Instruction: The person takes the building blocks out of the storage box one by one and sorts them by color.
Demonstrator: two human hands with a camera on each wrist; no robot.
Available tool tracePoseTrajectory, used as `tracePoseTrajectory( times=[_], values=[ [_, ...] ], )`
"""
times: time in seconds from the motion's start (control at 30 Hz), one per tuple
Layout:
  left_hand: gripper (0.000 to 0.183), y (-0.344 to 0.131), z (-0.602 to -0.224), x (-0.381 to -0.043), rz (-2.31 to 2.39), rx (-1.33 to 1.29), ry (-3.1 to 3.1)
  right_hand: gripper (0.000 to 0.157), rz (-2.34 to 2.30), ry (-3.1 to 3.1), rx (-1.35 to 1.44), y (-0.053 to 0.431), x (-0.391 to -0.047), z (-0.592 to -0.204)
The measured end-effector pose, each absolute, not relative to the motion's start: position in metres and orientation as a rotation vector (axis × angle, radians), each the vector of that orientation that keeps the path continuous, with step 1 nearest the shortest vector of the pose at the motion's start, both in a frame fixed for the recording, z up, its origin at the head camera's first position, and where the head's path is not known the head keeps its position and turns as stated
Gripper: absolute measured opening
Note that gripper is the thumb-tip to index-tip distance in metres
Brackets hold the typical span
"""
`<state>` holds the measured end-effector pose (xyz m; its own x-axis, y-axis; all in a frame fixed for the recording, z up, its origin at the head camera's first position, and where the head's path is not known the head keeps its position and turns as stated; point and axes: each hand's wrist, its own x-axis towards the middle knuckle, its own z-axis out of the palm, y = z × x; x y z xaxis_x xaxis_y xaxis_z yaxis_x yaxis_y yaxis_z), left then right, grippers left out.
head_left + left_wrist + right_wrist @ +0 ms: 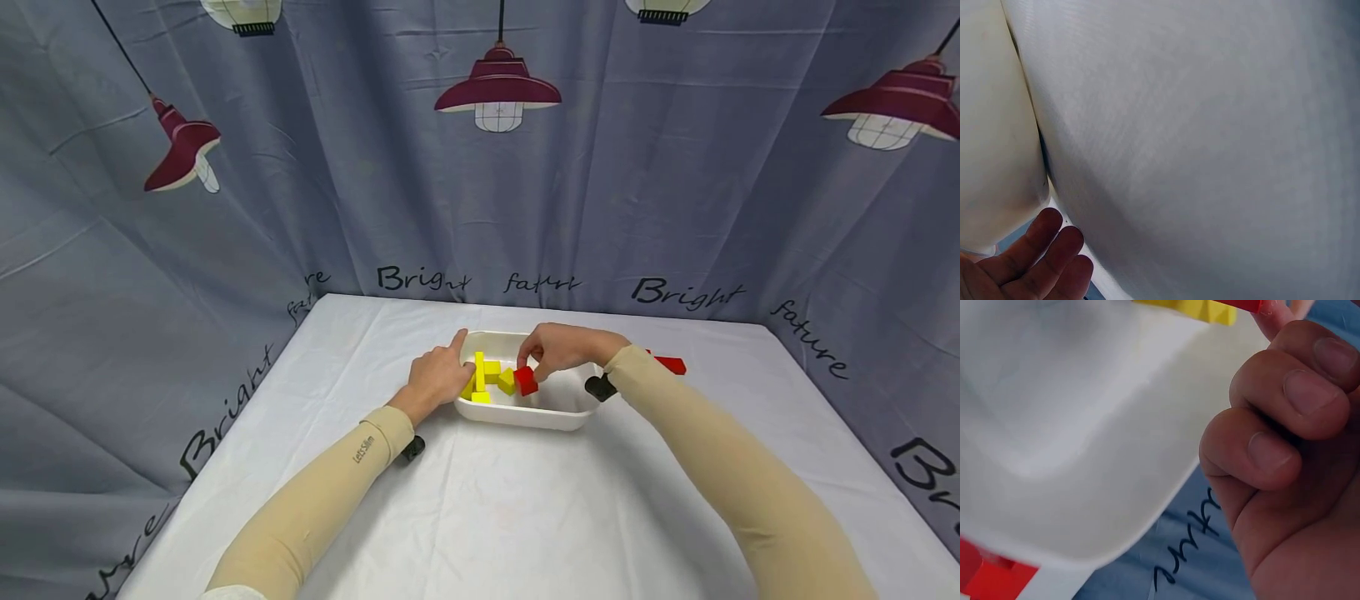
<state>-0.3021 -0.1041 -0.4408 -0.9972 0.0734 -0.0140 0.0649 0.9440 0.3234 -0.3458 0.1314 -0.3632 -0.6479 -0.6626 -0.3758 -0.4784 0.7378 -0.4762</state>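
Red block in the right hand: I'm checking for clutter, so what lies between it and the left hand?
Yellow blocks in the white tray lie between them, as the head view shows.

Red block: the right hand is pinching this small, bright red block, which is showing flat faces inside the tray, just beside the faceted yellow piece.
White tray: the shallow tray with rounded corners is sitting level, the left hand resting at its left rim.
Yellow blocks: a cluster is lying at the tray's left end, one long bar pointing away from the person.
Red pieces: more red is lying outside, right of the tray, partly hidden.
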Motion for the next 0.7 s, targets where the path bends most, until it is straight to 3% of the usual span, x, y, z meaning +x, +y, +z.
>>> tracePoseTrajectory(
  times=[0.7],
  values=[
    [0.068, -0.105, -0.442, -0.303, 0.501, 0.122, 3.071, 0.028, -0.486, 2.592, -0.696, 0.201, -0.341, -0.334]
  ],
)
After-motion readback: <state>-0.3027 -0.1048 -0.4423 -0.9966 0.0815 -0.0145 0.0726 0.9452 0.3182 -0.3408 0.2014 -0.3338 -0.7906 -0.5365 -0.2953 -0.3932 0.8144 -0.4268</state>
